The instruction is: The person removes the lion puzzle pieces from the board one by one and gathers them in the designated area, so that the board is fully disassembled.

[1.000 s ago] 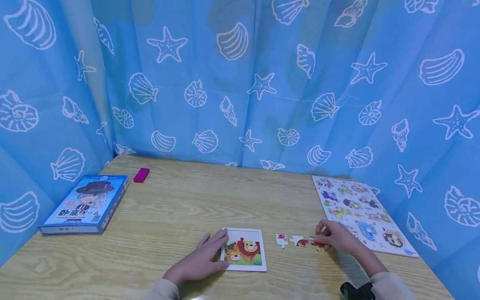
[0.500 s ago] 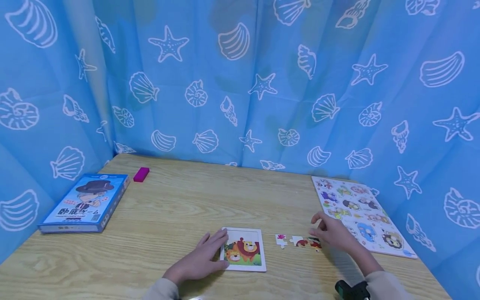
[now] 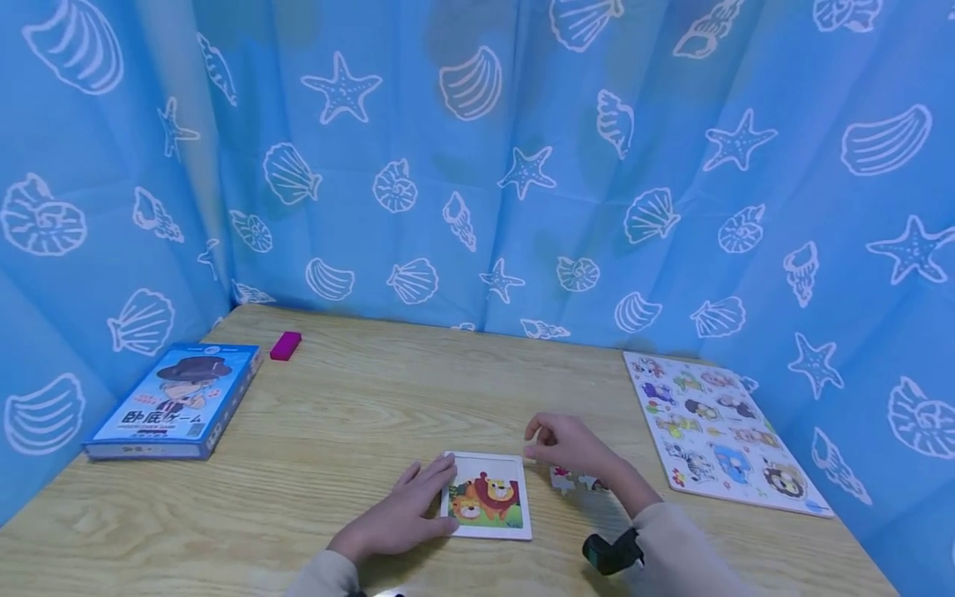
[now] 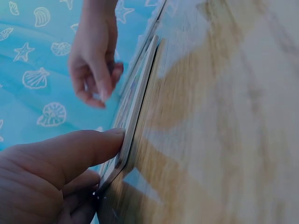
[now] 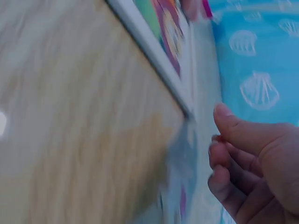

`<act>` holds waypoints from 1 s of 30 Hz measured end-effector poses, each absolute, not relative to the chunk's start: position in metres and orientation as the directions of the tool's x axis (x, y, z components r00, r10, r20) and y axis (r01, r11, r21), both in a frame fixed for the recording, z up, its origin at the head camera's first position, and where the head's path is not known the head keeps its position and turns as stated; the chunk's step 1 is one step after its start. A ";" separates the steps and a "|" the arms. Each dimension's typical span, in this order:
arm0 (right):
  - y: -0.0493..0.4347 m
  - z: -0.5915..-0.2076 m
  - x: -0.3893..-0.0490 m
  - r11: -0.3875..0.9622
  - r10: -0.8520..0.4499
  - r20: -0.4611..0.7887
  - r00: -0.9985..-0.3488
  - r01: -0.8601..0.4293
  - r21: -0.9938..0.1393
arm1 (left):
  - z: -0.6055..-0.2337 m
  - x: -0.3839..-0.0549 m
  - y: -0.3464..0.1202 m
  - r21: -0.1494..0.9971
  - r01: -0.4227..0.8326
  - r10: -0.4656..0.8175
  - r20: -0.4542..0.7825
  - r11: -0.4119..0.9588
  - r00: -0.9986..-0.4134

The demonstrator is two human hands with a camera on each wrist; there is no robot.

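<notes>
My left hand (image 3: 403,514) rests on the left edge of a small white-framed lion puzzle (image 3: 524,506), fingers extended and thumb (image 4: 100,147) at its near edge. The puzzle shows two lions on grass; its upper strip is blank. Near the frame's upper right corner, above the table, my right hand (image 3: 570,444) pinches a small puzzle piece (image 5: 218,138). Only a reddish bit of that piece shows between thumb and forefinger in the right wrist view. Below the right hand lie loose puzzle pieces (image 3: 562,479), partly hidden by the right forearm.
A blue game box (image 3: 175,402) lies on the left of the wooden table (image 3: 358,398), with a magenta block (image 3: 286,346) behind it. On the right lies a white animal puzzle board (image 3: 719,431). A blue shell-patterned curtain (image 3: 477,166) surrounds the table's back and sides.
My right hand has lifted from the rightmost loose pieces and moved left to the frame's upper right corner. My left hand stays on the frame.
</notes>
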State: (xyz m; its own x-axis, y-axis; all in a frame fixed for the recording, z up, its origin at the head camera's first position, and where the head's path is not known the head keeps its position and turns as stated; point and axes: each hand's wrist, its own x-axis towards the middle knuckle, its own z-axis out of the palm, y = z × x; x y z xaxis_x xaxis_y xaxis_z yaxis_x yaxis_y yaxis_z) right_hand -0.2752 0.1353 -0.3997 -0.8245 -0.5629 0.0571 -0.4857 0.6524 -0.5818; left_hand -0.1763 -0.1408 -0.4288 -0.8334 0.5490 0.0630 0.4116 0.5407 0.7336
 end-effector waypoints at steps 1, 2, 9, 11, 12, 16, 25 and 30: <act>0.128 -0.401 -0.275 0.638 -0.588 0.049 -0.807 -0.501 -0.585 | -0.429 -0.177 -0.141 0.733 0.413 0.548 0.065 0.540 -0.834; 0.122 -0.403 -0.274 0.619 -0.613 0.037 -0.789 -0.509 -0.598 | -0.430 -0.177 -0.140 0.735 0.413 0.548 0.066 0.539 -0.834; 0.086 -0.411 -0.265 0.537 -0.699 -0.037 -0.714 -0.490 -0.686 | -0.431 -0.178 -0.140 0.740 0.422 0.553 0.081 0.525 -0.829; 0.081 -0.411 -0.262 0.528 -0.706 -0.046 -0.707 -0.482 -0.699 | -0.431 -0.178 -0.140 0.736 0.421 0.554 0.076 0.530 -0.829; 0.078 -0.411 -0.261 0.527 -0.709 -0.047 -0.704 -0.485 -0.698 | -0.431 -0.179 -0.141 0.734 0.421 0.554 0.073 0.534 -0.829; 0.073 -0.411 -0.258 0.526 -0.714 -0.064 -0.697 -0.473 -0.707 | -0.430 -0.180 -0.142 0.729 0.417 0.554 0.063 0.543 -0.830; 0.070 -0.410 -0.253 0.559 -0.690 -0.105 -0.716 -0.435 -0.706 | -0.429 -0.178 -0.142 0.735 0.415 0.551 0.068 0.536 -0.832; 0.068 -0.407 -0.249 0.593 -0.694 -0.100 -0.713 -0.487 -0.641 | -0.429 -0.178 -0.141 0.742 0.410 0.551 0.065 0.531 -0.832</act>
